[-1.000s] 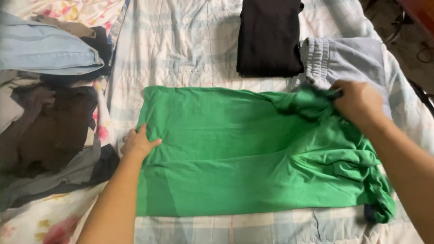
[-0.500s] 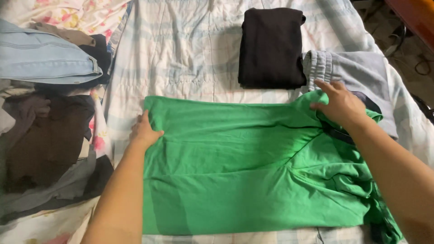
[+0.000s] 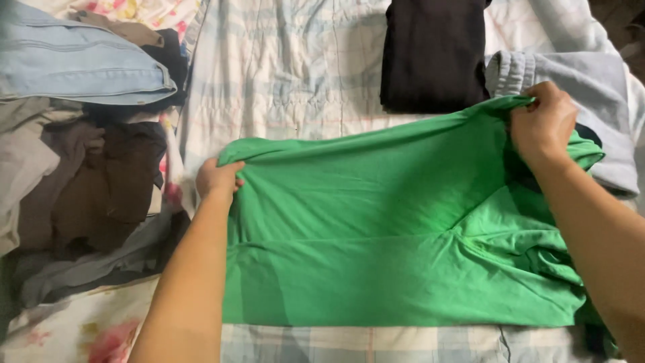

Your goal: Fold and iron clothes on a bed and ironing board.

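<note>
Green shirt, flat on bed: left hand and right hand, fingers clamped on its far edge.

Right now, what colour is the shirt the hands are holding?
Green; the head view shows the shirt best.

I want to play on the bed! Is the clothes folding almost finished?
Not yet. Done: a folded black garment and folded grey pants lie at the top of the bed. In hand: the left hand and right hand each grip the far edge of the green shirt, lifting it. Left: a heap of unfolded clothes and light blue jeans wait on the left.
</note>
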